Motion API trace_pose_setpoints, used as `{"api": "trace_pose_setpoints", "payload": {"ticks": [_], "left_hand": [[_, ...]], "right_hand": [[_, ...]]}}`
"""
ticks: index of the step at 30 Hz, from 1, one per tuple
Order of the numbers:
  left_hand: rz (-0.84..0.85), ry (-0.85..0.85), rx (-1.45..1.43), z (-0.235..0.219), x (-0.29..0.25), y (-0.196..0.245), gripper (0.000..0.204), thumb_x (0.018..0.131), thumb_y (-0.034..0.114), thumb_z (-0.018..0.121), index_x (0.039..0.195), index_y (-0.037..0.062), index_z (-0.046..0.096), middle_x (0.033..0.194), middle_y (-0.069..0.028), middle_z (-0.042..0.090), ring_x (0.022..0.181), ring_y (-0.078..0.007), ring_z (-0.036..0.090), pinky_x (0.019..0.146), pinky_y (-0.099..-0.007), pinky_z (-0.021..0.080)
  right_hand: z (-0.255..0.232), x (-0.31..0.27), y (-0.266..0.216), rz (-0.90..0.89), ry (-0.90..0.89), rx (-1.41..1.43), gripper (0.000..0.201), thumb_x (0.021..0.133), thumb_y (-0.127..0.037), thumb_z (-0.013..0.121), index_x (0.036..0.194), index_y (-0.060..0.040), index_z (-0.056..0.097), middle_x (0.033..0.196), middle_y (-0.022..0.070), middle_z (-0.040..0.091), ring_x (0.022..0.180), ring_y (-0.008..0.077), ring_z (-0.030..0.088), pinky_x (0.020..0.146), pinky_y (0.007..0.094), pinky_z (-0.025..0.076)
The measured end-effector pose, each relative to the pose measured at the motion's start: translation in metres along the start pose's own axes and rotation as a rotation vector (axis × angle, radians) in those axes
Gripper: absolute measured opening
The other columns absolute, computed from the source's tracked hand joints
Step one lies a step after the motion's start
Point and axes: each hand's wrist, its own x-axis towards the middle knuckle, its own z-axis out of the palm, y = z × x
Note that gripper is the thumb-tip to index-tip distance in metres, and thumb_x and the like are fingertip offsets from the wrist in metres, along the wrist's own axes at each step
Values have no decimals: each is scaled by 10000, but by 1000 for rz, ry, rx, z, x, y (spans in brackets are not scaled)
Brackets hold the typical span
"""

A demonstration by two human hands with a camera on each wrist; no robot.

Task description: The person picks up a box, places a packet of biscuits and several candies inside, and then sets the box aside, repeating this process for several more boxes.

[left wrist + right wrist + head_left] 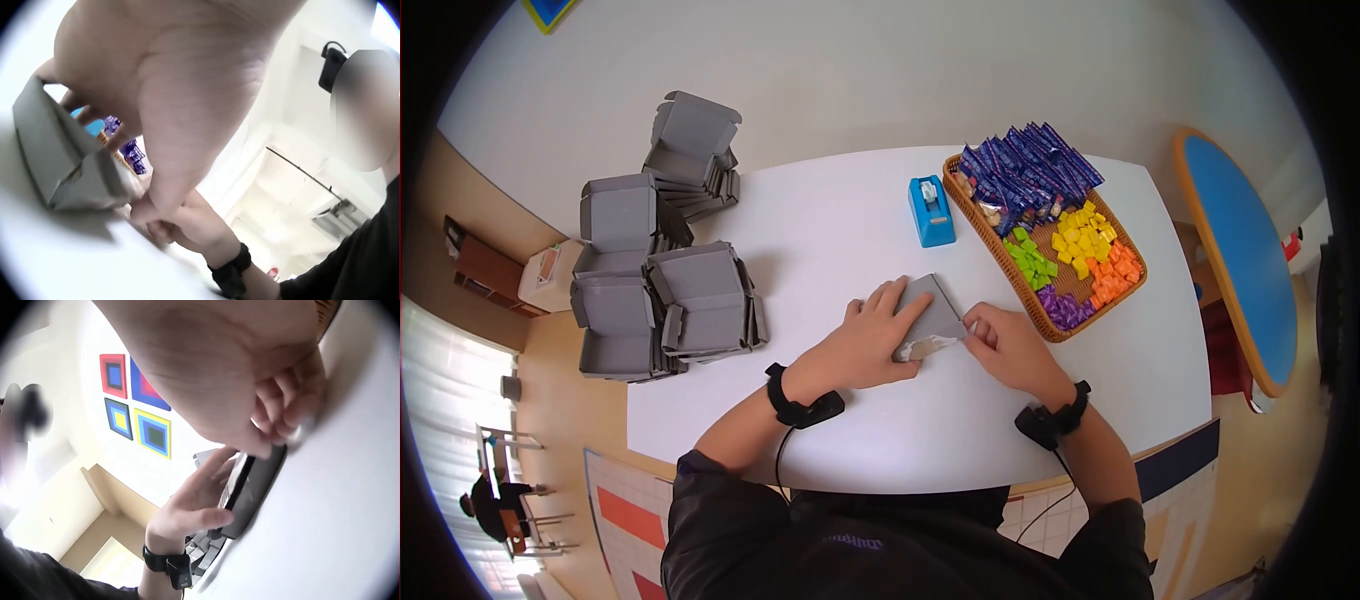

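Observation:
A closed flat grey cardboard box (935, 300) lies on the white table in the head view, with a white and brown patch (928, 347) along its near edge. My left hand (865, 335) rests across the box's left part, fingers spread and nearly straight; the left wrist view shows the box's side (56, 150) beneath it. At the right edge my right hand (1012, 348), fingers curled, pinches a small whitish strip that looks like tape (304, 430). Its thumb and fingertips are right at the box's corner, and they hide most of the strip.
Stacks of open grey boxes (615, 225) stand at the left. A blue tape dispenser (933, 222) sits behind the box. To its right, a wicker basket (1012, 268) holds purple-blue packets (1030, 175) and small yellow, green, orange and purple wrapped pieces. The table's near edge is by the person's body.

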Motion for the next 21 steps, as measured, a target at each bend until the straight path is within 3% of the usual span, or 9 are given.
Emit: {"api": "trace_pose_setpoints", "payload": {"ticks": [3, 7, 9, 12, 16, 17, 20, 21], "left_hand": [[8, 89, -130, 13, 5, 2, 873, 776, 300, 785, 1535, 79, 415, 1577, -318, 336, 1499, -471, 318, 1168, -607, 268], [-8, 121, -189, 12, 3, 0, 880, 780, 256, 784, 1554, 101, 397, 1611, -267, 331, 1521, -425, 315, 1225, -538, 213], [11, 132, -250, 9, 0, 1, 850, 770, 208, 787, 1527, 98, 418, 1567, -231, 393, 1487, -395, 369, 1219, -517, 241], [-11, 217, -494, 8, 0, -1, 778, 770, 110, 760, 1480, 93, 442, 1479, -171, 482, 1435, -331, 440, 1202, -490, 296], [-2, 416, -807, 7, 0, -2, 690, 778, 3, 692, 1421, 82, 457, 1368, -111, 553, 1351, -242, 512, 1164, -443, 371], [-20, 462, -935, 6, 1, -3, 662, 807, -58, 627, 1426, 81, 441, 1327, -100, 587, 1320, -202, 527, 1138, -381, 395], [-19, 479, -1214, 14, 9, -28, 621, 811, -110, 556, 1398, 65, 454, 1235, -106, 599, 1242, -209, 576, 1087, -349, 450], [-99, 518, -1165, 14, 10, -30, 447, 946, -76, 537, 1383, 16, 515, 1211, -98, 649, 1175, -165, 620, 1018, -296, 499]], "right_hand": [[7, 4, 4, -2, 211, 107, 166, 920, 9, 646, 1084, 3, 626, 708, 45, 577, 604, 124, 575, 588, 296, 459], [4, 4, -2, 29, 179, 137, 198, 941, 23, 614, 1138, 1, 613, 741, 30, 555, 623, 99, 561, 593, 279, 456], [6, 6, -10, 18, 169, 202, 224, 954, 26, 599, 1176, 0, 608, 748, 26, 547, 631, 86, 554, 595, 267, 451], [6, 10, -10, 163, 95, 377, 262, 963, 9, 615, 1222, -32, 608, 745, 2, 532, 634, 66, 532, 588, 256, 427], [4, 9, 12, 166, -13, 218, 248, 961, -22, 675, 1196, -51, 600, 735, -35, 511, 635, 46, 499, 576, 240, 386], [3, 8, 14, 141, -46, 188, 254, 961, -32, 692, 1193, -49, 590, 733, -41, 509, 635, 42, 491, 574, 236, 378], [-6, 9, 0, 94, -130, 149, 280, 966, -53, 722, 1195, -37, 562, 732, -42, 521, 636, 34, 486, 579, 221, 370], [-7, 10, -4, 85, -154, 145, 290, 968, -59, 729, 1197, -33, 553, 733, -40, 528, 637, 31, 487, 581, 216, 371]]}}
